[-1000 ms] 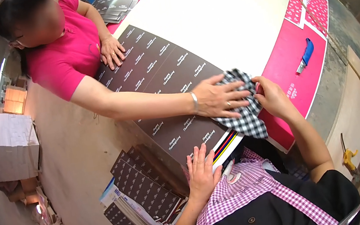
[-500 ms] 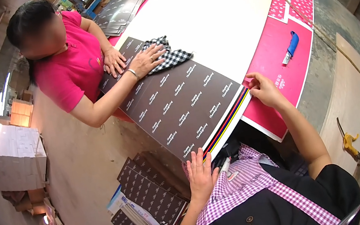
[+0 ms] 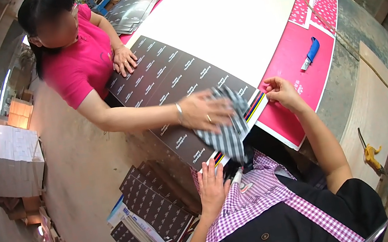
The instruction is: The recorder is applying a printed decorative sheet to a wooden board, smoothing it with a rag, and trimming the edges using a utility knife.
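Observation:
A dark brown sheet (image 3: 168,87) with white print lies on a large cream board (image 3: 216,9); striped colour bars run along its near edge. My left hand (image 3: 212,189) rests at the sheet's near left corner, fingers stretched out and touching the edge. At the near right corner, my right hand (image 3: 283,93) pinches the sheet's edge between thumb and fingers. Across the table, a co-worker in a pink shirt presses a black-and-white checked cloth (image 3: 229,133) onto the sheet with one hand, blurred by motion. The co-worker's other hand (image 3: 124,61) lies flat at the far left edge.
Pink sheets (image 3: 288,118) lie under the board's right side, with a blue-handled knife (image 3: 310,54) on them. A yellow tool (image 3: 373,157) sits farther right on a wooden board (image 3: 366,92). Stacked brown printed sheets (image 3: 154,204) stand on the floor at lower left, and white boxes (image 3: 14,164) beyond.
The co-worker's hand has swept the checked cloth from the sheet's far part toward its near edge, over the colour bars. My hands have stayed at the two near corners.

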A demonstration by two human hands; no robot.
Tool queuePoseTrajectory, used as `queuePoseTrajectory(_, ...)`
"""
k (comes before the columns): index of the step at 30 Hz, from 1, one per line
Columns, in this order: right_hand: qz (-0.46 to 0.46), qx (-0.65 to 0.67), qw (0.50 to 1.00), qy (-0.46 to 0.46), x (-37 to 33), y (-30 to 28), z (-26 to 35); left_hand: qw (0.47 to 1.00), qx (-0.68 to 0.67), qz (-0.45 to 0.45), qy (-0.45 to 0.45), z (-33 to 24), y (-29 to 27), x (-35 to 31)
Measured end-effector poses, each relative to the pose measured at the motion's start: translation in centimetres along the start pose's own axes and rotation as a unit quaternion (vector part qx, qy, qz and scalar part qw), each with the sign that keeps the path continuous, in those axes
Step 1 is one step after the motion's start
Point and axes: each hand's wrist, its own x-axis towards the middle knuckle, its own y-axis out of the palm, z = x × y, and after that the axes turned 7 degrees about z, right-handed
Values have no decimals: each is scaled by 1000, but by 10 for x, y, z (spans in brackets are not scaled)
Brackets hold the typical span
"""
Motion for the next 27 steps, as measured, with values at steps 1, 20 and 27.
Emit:
queuePoseTrajectory(1,-2,-3,1000,7,0,1,2,1000,2,-5,-2,0,0,0)
queuePoseTrajectory(20,-6,24,1000,-1,7,-9,-10,999,-36,6,-35,-3,11,-13)
queuePoseTrajectory(27,-13,26,1000,7,9,-9,-12,998,-57,-21,-36,0,15,-17)
